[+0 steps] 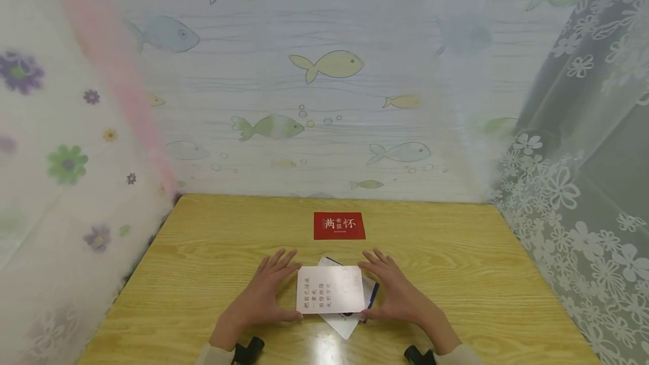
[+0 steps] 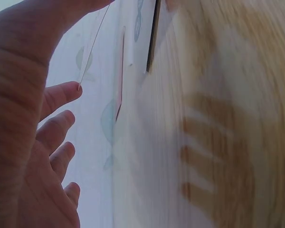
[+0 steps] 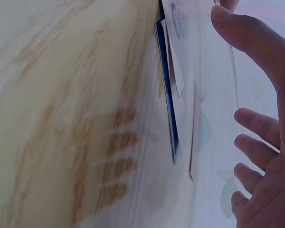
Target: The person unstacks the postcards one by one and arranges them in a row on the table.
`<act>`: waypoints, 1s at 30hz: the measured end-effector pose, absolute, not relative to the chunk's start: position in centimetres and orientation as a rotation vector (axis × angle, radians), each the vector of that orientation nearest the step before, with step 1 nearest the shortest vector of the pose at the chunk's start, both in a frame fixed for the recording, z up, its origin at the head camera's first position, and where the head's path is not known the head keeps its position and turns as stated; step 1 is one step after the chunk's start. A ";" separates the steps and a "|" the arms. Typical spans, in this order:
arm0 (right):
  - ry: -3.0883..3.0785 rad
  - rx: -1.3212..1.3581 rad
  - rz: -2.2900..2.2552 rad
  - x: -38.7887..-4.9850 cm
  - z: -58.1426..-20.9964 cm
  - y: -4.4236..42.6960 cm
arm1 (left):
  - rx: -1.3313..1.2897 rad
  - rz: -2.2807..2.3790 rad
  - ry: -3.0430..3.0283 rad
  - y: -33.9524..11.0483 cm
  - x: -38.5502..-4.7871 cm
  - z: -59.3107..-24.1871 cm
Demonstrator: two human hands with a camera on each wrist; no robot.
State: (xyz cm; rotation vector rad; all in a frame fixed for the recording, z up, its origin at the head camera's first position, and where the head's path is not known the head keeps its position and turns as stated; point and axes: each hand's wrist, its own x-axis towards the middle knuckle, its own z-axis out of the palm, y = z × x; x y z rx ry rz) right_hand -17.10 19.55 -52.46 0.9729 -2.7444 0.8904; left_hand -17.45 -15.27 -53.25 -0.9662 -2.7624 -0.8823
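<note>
A pale card with printed characters is held level between both hands, above other cards. My left hand pinches its left edge between thumb and forefinger, the other fingers spread. On the right edge my right hand does the same. Beneath lie a white card and a dark blue-edged one, partly hidden. In the left wrist view the held card shows edge-on at the fingertips of the left hand. The right wrist view shows the right hand and the blue-edged card on the table.
A red card with white characters lies flat farther back on the wooden table. Behind the table hangs a fish-patterned curtain; flowered fabric is on the left and lace on the right.
</note>
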 end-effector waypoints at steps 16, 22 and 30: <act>-2.800 0.971 1.009 -18.6 -52.3 18.5 | -0.956 -0.965 -2.769 -16.6 -19.0 -53.6; -2.783 0.983 0.988 -19.3 -52.3 17.9 | -0.941 -0.983 -2.800 -17.1 -19.7 -53.6; -2.808 0.967 1.018 -19.8 -52.0 17.2 | -0.931 -1.009 -2.807 -17.5 -20.1 -53.0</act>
